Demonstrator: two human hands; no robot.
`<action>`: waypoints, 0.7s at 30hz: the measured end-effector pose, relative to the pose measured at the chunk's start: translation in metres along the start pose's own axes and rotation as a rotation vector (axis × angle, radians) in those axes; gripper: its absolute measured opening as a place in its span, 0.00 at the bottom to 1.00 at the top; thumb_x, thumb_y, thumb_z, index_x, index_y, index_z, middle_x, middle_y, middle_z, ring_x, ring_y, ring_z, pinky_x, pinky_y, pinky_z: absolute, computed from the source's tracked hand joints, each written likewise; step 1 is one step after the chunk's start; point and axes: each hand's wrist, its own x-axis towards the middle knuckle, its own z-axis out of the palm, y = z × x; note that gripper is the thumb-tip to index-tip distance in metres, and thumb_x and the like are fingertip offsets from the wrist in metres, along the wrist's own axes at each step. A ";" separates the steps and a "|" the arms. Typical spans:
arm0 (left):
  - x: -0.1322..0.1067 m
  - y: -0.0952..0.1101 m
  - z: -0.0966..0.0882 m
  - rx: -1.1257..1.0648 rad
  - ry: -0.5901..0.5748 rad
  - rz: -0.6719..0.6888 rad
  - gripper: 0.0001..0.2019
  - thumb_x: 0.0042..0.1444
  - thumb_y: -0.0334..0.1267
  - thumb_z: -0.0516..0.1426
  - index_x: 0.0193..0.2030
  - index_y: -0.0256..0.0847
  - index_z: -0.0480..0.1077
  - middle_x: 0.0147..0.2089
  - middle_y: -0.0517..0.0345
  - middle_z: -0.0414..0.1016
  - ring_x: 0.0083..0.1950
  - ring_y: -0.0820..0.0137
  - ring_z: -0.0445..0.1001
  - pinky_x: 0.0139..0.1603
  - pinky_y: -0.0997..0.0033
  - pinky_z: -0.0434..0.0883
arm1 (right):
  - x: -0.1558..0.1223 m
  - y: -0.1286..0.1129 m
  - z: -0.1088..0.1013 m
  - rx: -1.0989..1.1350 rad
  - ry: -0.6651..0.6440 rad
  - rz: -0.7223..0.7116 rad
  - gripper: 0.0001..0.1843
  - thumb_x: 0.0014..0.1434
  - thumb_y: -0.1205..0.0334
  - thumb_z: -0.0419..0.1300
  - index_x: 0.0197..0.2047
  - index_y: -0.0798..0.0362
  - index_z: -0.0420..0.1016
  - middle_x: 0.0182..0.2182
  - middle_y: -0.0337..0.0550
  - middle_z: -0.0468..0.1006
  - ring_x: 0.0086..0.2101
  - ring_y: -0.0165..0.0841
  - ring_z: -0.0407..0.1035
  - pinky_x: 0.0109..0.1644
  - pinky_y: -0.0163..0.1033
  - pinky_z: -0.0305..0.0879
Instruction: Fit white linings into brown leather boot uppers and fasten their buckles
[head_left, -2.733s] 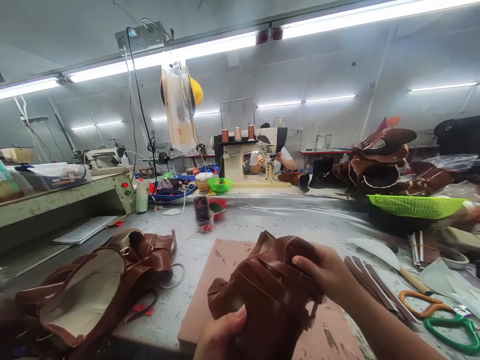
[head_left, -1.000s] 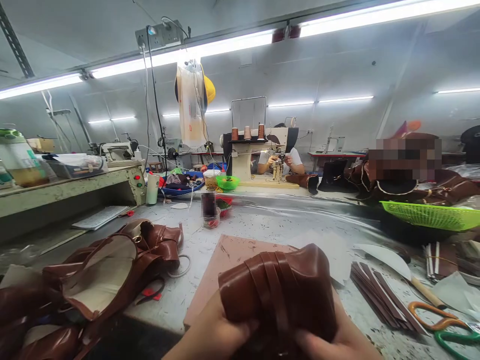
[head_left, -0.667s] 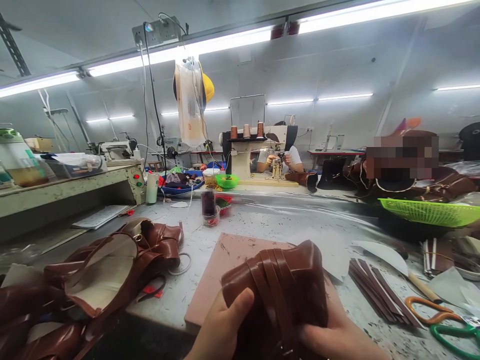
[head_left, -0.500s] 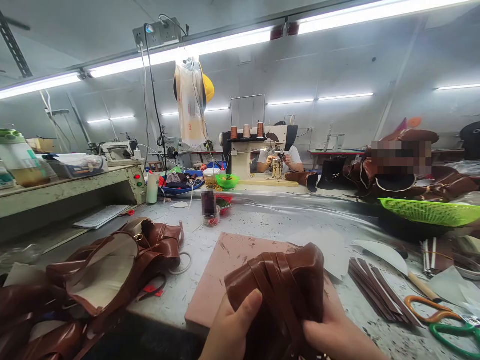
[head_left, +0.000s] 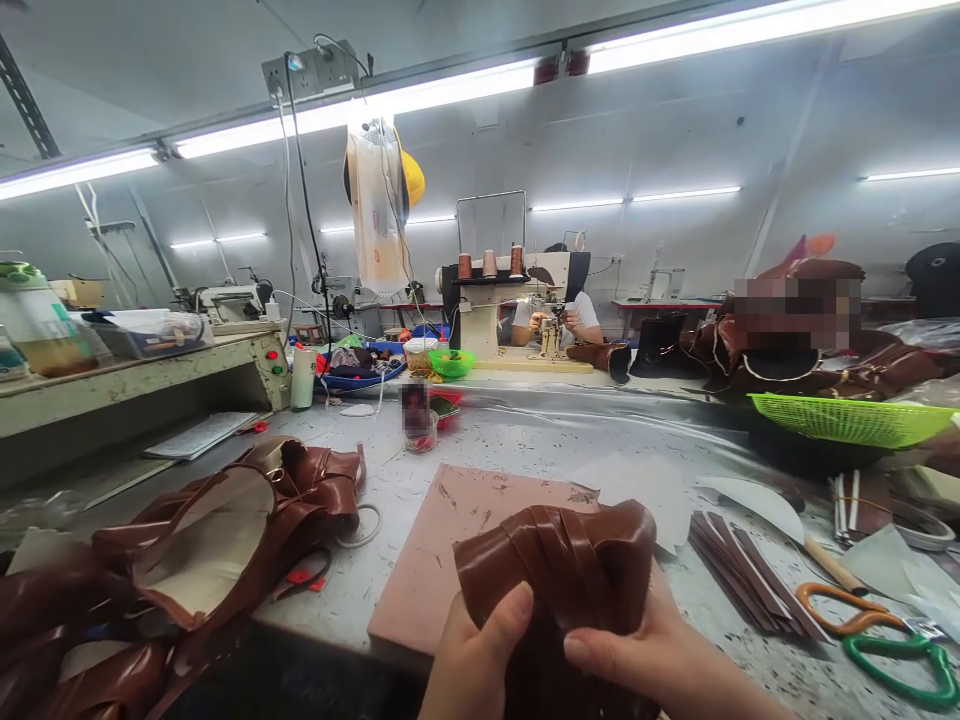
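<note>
A glossy brown leather boot upper [head_left: 556, 550] with folded straps across it is held between my two hands, in front of a pinkish board [head_left: 420, 570]. My left hand [head_left: 484, 645] is closed round its left side, thumb lying on the leather. On the right side my right hand [head_left: 641, 650] grips it, thumb pressed on the front and the other fingers hidden behind. The lower part of the upper falls into dark shadow. Left of my hands lies a pile of similar brown uppers [head_left: 311, 500] with pale lining.
Brown leather strips [head_left: 742, 575], orange-handled scissors [head_left: 844, 608] and green-handled scissors [head_left: 900, 650] lie to the right. A green basket [head_left: 847, 418] stands behind them. Across the bench, a person works at a sewing machine [head_left: 480, 325]. A blue tray [head_left: 360, 375] holds various items.
My right thumb has moved left and up onto the front of the upper. The straps, looser and longer before, now look bunched and folded. The upper has shifted slightly right.
</note>
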 end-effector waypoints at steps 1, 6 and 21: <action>-0.001 0.000 0.001 -0.026 -0.014 -0.026 0.21 0.48 0.38 0.62 0.50 0.38 0.71 0.42 0.47 0.78 0.50 0.53 0.71 0.56 0.55 0.61 | -0.001 0.001 -0.003 -0.023 -0.017 0.003 0.26 0.45 0.48 0.65 0.46 0.51 0.74 0.42 0.47 0.77 0.46 0.46 0.68 0.51 0.51 0.64; -0.005 0.007 0.004 -0.136 -0.111 -0.170 0.19 0.51 0.35 0.60 0.51 0.37 0.70 0.42 0.47 0.78 0.47 0.55 0.74 0.54 0.55 0.63 | -0.006 -0.002 -0.006 -0.103 -0.079 0.042 0.25 0.44 0.55 0.65 0.48 0.50 0.74 0.44 0.46 0.77 0.48 0.48 0.67 0.51 0.52 0.64; -0.004 0.006 -0.003 -0.233 -0.326 -0.389 0.18 0.58 0.42 0.51 0.51 0.35 0.70 0.39 0.45 0.77 0.45 0.54 0.74 0.51 0.56 0.64 | -0.012 -0.039 0.004 -0.319 0.105 0.270 0.19 0.41 0.68 0.59 0.40 0.54 0.75 0.34 0.40 0.79 0.38 0.39 0.72 0.40 0.37 0.68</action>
